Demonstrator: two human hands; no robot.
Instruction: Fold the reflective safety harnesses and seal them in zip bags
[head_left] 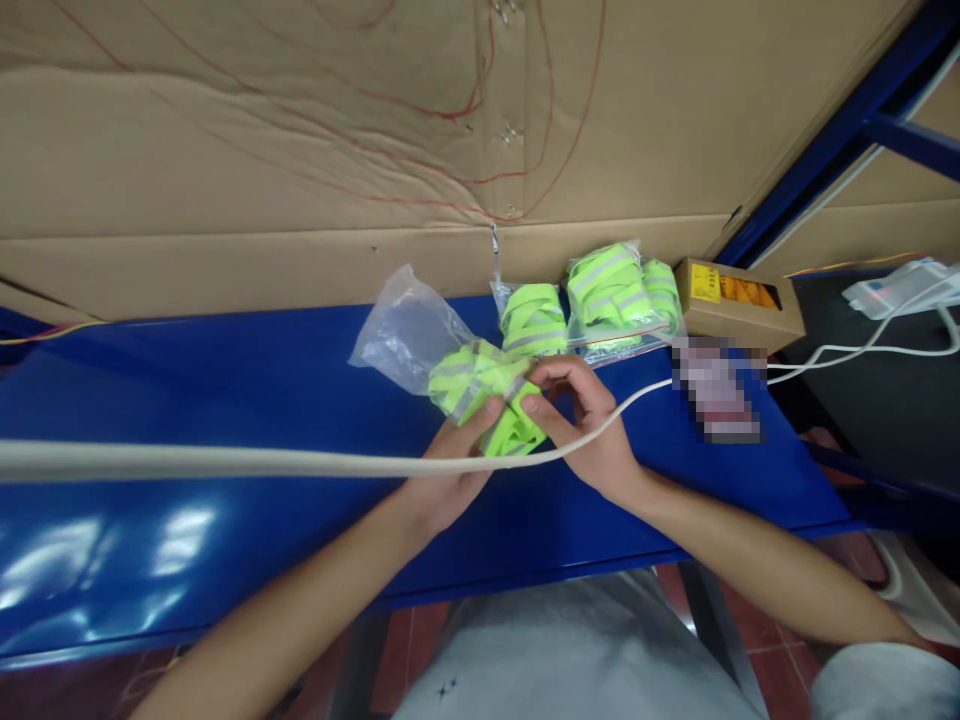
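A bundle of neon yellow-green reflective strap (pixel 469 375) with grey stripes is between my hands, above the blue table. My left hand (pixel 457 460) grips its lower left part, the thumb lying on top and the other fingers hidden beneath. On the right side, my right hand (pixel 585 415) pinches the bundle with bent thumb and forefinger. A clear plastic bag (pixel 409 330) spreads out behind the bundle at the left; whether the bundle is partly inside it, I cannot tell. Just beyond my hands lies another bagged strap bundle (pixel 534 318).
More bagged neon straps (pixel 611 290) lie by a cardboard box (pixel 739 305) at the back right. A white cable (pixel 300 460) runs across the view, in front of my hands. A cardboard wall (pixel 262 200) backs the blue table (pixel 187 400). A power strip (pixel 904 288) sits far right.
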